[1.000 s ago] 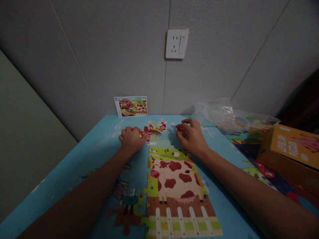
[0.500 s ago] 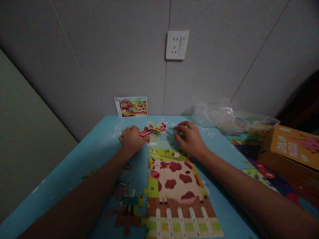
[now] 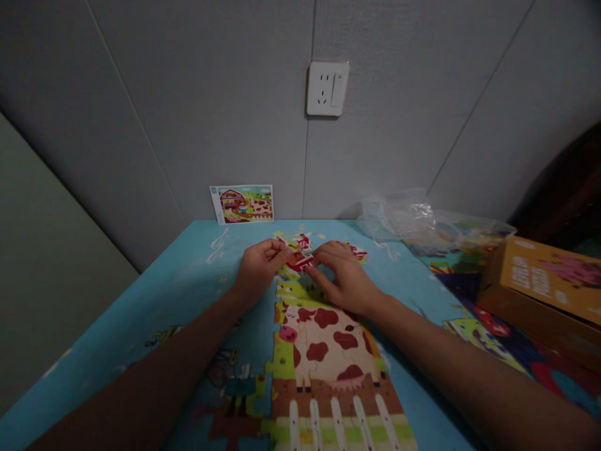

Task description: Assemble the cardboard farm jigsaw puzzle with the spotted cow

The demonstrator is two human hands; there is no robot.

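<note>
A red-and-white puzzle piece (image 3: 300, 260) is held between my two hands, above the far end of a partly joined cow puzzle (image 3: 328, 351). My left hand (image 3: 260, 268) pinches its left side with thumb and fingers. At its right edge are the thumb and fingertips of my right hand (image 3: 345, 275), closed on it. Just beyond lie other loose puzzle pieces (image 3: 304, 240), and a further red piece (image 3: 359, 253) shows behind my right hand. My left forearm partly covers a darker joined section (image 3: 244, 385) left of the cow.
A picture card (image 3: 246, 203) of the farm scene leans on the wall (image 3: 188, 94). Clear plastic bags (image 3: 399, 216) lie at the back right, near an orange puzzle box (image 3: 549, 275). The blue tabletop (image 3: 178, 275) ends at the wall, under a socket (image 3: 327, 89).
My left hand has shifted right and turned with the red piece. My right hand has moved left to meet it, and a red piece now shows behind my right hand.
</note>
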